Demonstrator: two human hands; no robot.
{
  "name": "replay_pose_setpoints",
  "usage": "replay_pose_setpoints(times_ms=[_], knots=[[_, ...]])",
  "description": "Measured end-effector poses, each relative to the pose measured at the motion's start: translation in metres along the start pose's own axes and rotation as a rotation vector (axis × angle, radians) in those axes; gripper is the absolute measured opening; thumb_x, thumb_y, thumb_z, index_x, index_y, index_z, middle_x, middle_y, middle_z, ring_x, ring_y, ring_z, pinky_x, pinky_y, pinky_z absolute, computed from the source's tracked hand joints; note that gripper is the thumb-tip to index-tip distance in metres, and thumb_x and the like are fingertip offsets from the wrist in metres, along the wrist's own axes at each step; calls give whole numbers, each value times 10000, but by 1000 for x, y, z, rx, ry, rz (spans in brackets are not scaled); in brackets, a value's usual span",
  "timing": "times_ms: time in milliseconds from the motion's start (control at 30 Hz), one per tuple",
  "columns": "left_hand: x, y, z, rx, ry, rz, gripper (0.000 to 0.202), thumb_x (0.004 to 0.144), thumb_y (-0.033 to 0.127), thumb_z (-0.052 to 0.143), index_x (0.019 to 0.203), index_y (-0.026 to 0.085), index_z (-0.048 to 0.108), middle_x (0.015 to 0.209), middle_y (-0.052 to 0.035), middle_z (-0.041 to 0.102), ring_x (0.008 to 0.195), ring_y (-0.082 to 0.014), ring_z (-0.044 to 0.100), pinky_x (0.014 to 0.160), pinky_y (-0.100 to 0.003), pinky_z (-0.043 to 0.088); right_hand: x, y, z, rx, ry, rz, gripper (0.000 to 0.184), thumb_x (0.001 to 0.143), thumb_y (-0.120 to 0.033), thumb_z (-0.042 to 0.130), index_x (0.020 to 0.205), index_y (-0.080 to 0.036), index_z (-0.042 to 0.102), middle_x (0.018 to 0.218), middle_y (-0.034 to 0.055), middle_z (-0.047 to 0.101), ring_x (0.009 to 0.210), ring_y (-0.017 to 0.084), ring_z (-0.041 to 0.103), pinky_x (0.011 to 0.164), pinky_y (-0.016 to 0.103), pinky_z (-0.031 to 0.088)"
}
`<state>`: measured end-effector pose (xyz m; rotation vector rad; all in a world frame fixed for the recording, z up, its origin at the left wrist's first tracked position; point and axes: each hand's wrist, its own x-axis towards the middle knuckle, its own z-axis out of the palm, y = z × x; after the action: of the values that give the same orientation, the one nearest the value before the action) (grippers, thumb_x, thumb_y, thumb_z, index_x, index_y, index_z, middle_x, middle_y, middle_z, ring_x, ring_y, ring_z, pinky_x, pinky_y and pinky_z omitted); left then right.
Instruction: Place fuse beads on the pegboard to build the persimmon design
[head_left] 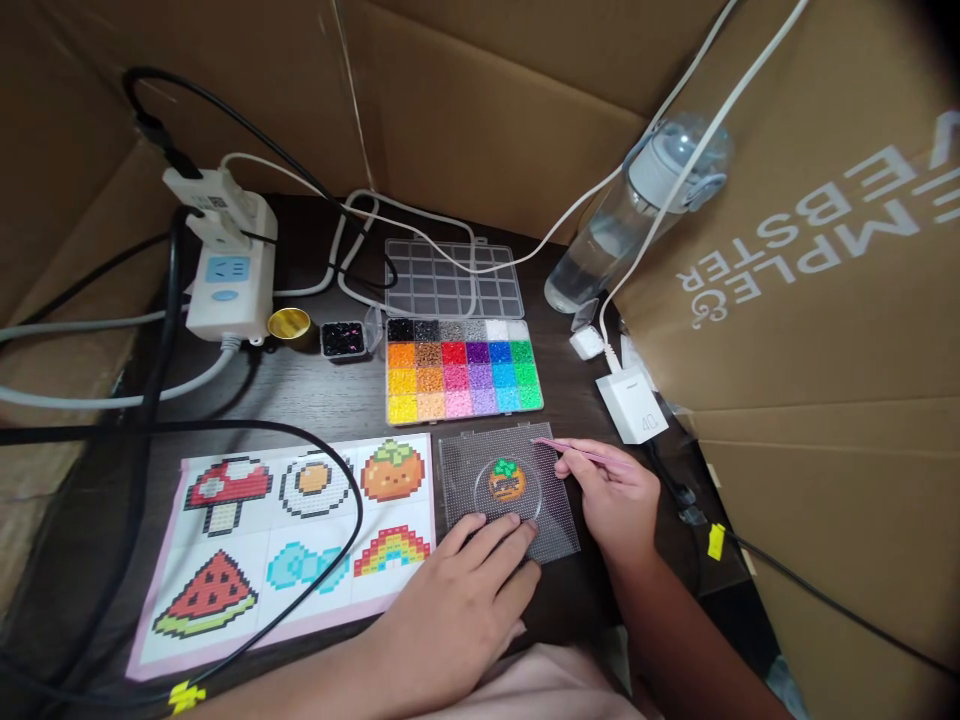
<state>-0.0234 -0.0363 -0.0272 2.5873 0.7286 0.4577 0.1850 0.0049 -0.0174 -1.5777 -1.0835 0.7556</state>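
Observation:
My right hand (616, 497) pinches a pair of pink tweezers (581, 450), their tip over the upper right of a clear pegboard (559, 530). With fingers stretched out, my left hand (472, 600) rests on the pegboard's lower edge. Just above its fingertips, inside a round outline on the board, is a small bead figure (508, 482) in orange with green on top and some dark beads. Whether the tweezers' tip grips a bead is too small to tell. Behind the board stands a sectioned bead box (465, 370) with beads sorted by colour.
A pattern sheet (300, 540) lies left, crossed by a black cable (360, 500). Further back are a small box of black beads (343, 340), a gold lid (289, 326) and a power strip (232, 270). A water bottle (600, 250) and white charger (634, 405) stand right, near cardboard walls.

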Motion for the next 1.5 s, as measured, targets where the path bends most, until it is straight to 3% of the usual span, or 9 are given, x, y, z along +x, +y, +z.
replay_pose_setpoints(times_ms=[667, 867, 1100, 1267, 1500], knots=[[0, 0, 0, 8, -3, -2, 365, 944, 432, 630, 1217, 195, 585, 1448, -78, 509, 1332, -266, 450, 1119, -444, 271, 1, -2, 2, 16, 8, 13, 102, 814, -229, 734, 877, -182, 801, 672, 33, 755, 575, 126, 684, 580, 222, 585], [-1, 1, -1, 30, 14, 11, 352, 951, 439, 616, 1201, 193, 596, 1431, -90, 524, 1315, -273, 466, 1112, -444, 277, 12, -16, 8, 92, -8, -48, 85, 820, -223, 742, 877, -198, 799, 683, 28, 757, 573, 129, 682, 580, 237, 584], [-2, 0, 1, 72, -8, 16, 377, 974, 461, 570, 1228, 184, 585, 1453, -92, 505, 1326, -269, 454, 1118, -444, 277, 37, -42, 34, 257, -53, -175, 78, 805, -200, 752, 866, -200, 801, 685, 34, 758, 544, 136, 669, 543, 266, 576], [-3, -2, 3, 89, -27, 33, 397, 966, 479, 580, 1233, 185, 580, 1461, -94, 500, 1329, -272, 448, 1113, -441, 288, 43, -43, 48, 297, -68, -130, 70, 789, -223, 771, 848, -194, 796, 678, 35, 757, 538, 139, 672, 540, 271, 586], [-4, -3, 7, 102, 20, 40, 378, 982, 471, 549, 1238, 194, 585, 1446, -91, 506, 1328, -263, 446, 1118, -432, 267, 45, -25, 52, 306, -74, -18, 147, 769, -286, 799, 859, -171, 780, 731, 58, 770, 558, 151, 684, 555, 292, 599]])
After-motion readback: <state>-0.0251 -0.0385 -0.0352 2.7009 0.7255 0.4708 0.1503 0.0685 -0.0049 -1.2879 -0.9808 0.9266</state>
